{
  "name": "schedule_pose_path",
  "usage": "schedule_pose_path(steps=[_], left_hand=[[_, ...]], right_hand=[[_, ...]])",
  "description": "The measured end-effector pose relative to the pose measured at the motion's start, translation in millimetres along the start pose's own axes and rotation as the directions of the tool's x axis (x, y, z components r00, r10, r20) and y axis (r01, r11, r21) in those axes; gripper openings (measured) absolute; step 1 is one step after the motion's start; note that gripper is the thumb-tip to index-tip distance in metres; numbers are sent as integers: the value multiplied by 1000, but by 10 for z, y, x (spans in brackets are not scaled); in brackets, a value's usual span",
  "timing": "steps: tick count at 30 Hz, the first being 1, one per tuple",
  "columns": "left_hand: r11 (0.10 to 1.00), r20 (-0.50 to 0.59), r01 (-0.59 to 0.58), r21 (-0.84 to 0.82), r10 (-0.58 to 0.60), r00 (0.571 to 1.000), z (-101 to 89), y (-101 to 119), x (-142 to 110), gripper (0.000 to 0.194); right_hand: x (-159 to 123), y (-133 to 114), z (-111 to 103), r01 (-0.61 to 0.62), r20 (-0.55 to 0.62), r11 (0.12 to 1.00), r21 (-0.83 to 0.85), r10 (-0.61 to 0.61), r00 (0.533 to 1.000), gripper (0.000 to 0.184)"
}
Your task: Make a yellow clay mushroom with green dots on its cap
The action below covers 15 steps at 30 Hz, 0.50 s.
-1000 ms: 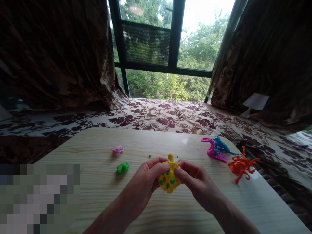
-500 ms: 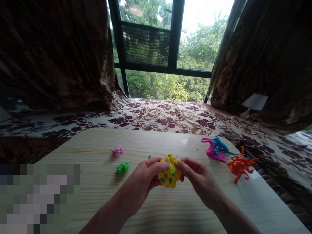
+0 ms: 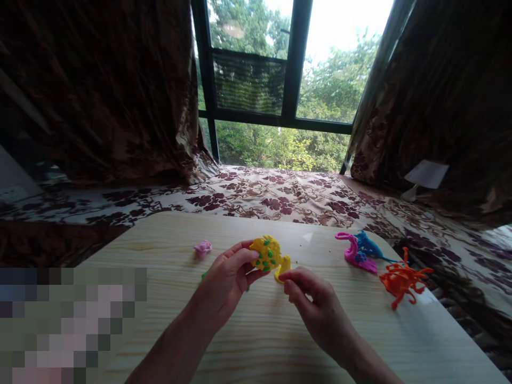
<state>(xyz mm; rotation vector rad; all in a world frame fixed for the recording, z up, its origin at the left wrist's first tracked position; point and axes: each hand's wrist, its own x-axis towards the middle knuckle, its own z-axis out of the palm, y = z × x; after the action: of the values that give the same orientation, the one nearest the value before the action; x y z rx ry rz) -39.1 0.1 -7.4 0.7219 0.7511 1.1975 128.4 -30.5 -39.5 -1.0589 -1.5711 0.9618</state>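
My left hand (image 3: pixel 236 269) pinches a yellow modelling-clay figure (image 3: pixel 266 253) dotted with green spots, keeping it raised over the table with its spotted side showing. At its right lies a curved yellow clay piece (image 3: pixel 284 266); whether it joins the figure I cannot tell. My right hand (image 3: pixel 310 293) is closed, thumb and fingers together, with its fingertips close by the lower end of that curved piece. What those fingertips hold, if anything, is hidden. Mostly behind my left hand, a green clay lump (image 3: pixel 204 275) shows only its edge.
On the pale wooden table (image 3: pixel 256 341) a pink clay lump (image 3: pixel 202 248) lies left. Toward the right edge are a magenta clay figure (image 3: pixel 352 250), a blue one (image 3: pixel 370 246) and an orange many-armed one (image 3: pixel 404 280). Behind stretches a flower-patterned cloth (image 3: pixel 276 192) below the window.
My hands have parted: the left has lifted and turned the yellow figure up and leftward, and the right has let go of its side. The curved yellow piece now shows.
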Motion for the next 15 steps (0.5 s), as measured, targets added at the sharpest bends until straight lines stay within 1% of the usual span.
schedule_pose_path(steps=[2, 3, 5, 6, 7, 9, 12, 15], left_hand=[[999, 4, -18, 26, 18, 1000, 19, 1, -21, 14], [999, 11, -19, 47, 18, 1000, 29, -3, -32, 13], [996, 36, 3, 87, -6, 999, 46, -22, -51, 11], [994, 52, 22, 106, -28, 998, 54, -37, -59, 12], [991, 67, 42, 126, -50, 996, 63, -54, -68, 12], [985, 89, 64, 162, -79, 993, 82, -87, -86, 13], [977, 102, 69, 204, -91, 991, 122, -114, -112, 15], [966, 120, 58, 251, -90, 989, 163, -116, -126, 16]], right_hand=[[29, -55, 15, 83, -50, 994, -72, -87, 995, 15], [57, -93, 10, 106, -86, 990, -89, -113, 990, 15], [123, -166, -19, 115, -151, 989, -92, -128, 980, 16], [154, -192, -37, 105, -163, 991, -77, -117, 980, 16], [178, -209, -55, 89, -156, 995, -52, -96, 983, 17], [199, -214, -82, 35, -92, 999, 29, -32, 995, 18], [176, -185, -102, -54, -6, 985, 161, 56, 998, 19], [133, -180, -119, -86, 16, 973, 214, 85, 996, 19]])
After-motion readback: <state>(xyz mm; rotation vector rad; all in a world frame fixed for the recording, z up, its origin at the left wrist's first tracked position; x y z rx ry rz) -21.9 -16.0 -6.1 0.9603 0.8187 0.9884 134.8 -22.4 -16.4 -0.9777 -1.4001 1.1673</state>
